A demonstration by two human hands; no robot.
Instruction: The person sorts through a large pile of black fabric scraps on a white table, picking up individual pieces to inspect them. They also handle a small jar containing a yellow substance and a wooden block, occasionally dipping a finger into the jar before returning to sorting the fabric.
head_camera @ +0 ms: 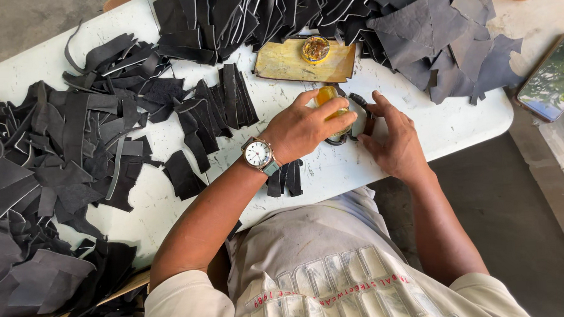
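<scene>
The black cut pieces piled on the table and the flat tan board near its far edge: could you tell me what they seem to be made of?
The black cut pieces look like leather or a leather-like sheet: matte, limp, with paler cut edges. The tan board seems to be wood or stiff card, flat, stained and glossy in patches.

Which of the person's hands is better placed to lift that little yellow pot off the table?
Probably the left hand: its fingers already wrap the yellow pot. The right hand rests beside it on a dark curved piece.
</scene>
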